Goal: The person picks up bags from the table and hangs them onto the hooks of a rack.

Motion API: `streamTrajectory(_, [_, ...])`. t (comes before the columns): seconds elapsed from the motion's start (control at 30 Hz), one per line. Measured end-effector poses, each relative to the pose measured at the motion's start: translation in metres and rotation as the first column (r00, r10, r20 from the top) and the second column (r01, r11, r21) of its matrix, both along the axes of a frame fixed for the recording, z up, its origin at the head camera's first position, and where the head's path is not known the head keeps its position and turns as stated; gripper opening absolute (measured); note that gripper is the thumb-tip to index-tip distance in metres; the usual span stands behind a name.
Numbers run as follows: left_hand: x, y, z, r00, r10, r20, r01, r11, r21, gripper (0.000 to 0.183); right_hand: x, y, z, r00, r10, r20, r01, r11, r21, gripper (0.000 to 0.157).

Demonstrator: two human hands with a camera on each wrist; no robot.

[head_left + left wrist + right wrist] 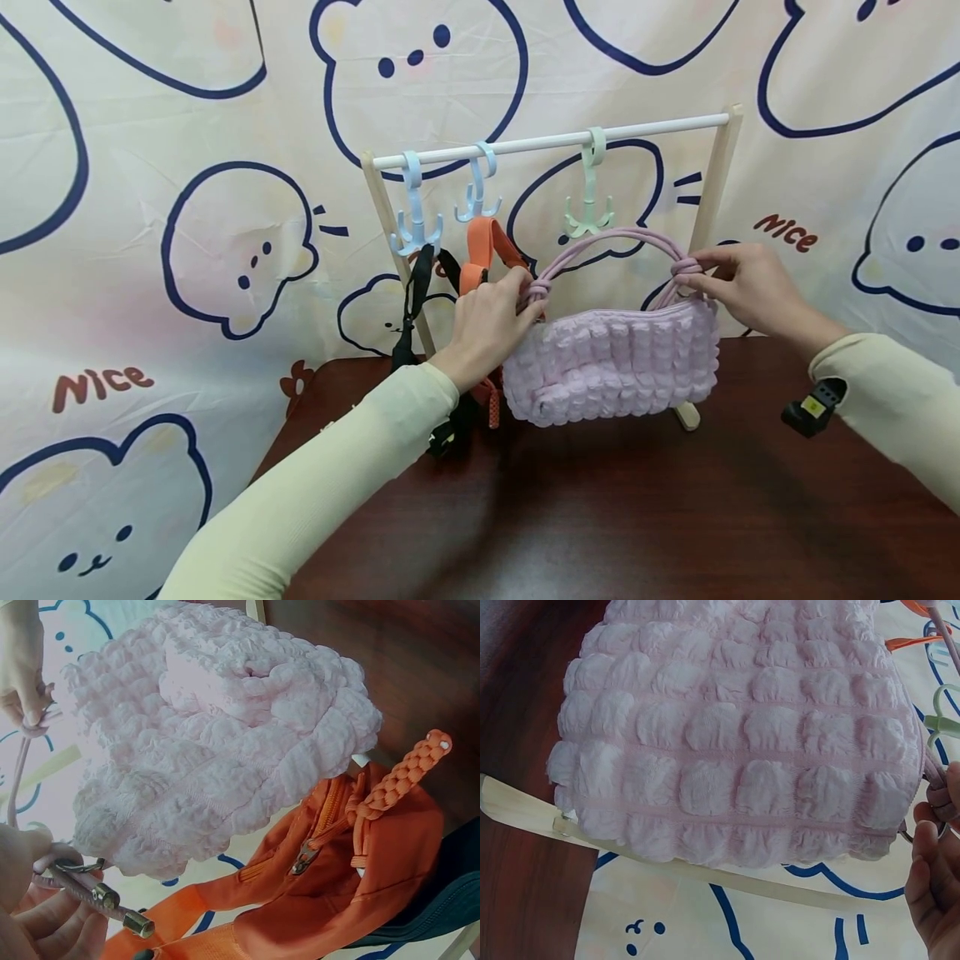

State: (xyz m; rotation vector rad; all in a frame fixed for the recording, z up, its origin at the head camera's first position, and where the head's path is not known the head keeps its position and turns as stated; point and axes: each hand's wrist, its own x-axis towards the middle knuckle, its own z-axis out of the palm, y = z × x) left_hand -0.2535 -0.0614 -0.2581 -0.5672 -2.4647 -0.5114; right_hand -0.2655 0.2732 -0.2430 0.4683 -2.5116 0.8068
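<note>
A puffy pink handbag [615,367] is held up by its handle [600,237] in front of the rack. At the handle's left knot, my left hand [491,321] pinches the cord; the left wrist view shows its metal-tipped ends beside the fingers [67,930]. My right hand [750,287] pinches the right knot between thumb and fingers. Just above the handle's arch hangs a green hook [589,208], apart from it. Behind my left hand hang an orange bag [330,877] and a black strap [420,292], mostly hidden in the head view.
The rack has a white rod [540,146] on wooden legs [716,183]. Two blue hooks [412,208] hang on its left half. A dark brown table [600,517] lies underneath, and a cloth printed with cartoon bears [420,58] covers the background.
</note>
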Motion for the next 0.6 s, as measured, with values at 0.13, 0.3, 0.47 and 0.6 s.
streamTrajectory(0.13, [-0.001, -0.001, 0.004, 1.000, -0.005, -0.009, 0.005, 1.000, 0.002, 0.025, -0.001, -0.001, 0.002, 1.000, 0.003, -0.002, -0.003, 1.000, -0.019, 0.027])
streamTrajectory(0.3, [-0.001, 0.000, 0.009, 1.000, -0.001, -0.015, 0.001, 1.000, 0.011, 0.026, 0.001, -0.002, 0.007, 1.000, -0.013, -0.009, 0.013, 1.000, -0.022, 0.027])
streamTrajectory(0.47, [-0.001, 0.001, 0.012, 1.000, 0.014, -0.008, -0.014, 1.000, 0.022, 0.027, 0.001, -0.001, 0.009, 1.000, -0.028, 0.001, 0.028, 0.999, -0.028, 0.031])
streamTrajectory(0.6, [-0.002, 0.002, 0.015, 1.000, 0.015, -0.010, -0.015, 1.000, 0.025, 0.027, 0.001, 0.000, 0.011, 0.999, -0.046, -0.002, 0.046, 0.998, -0.035, 0.035])
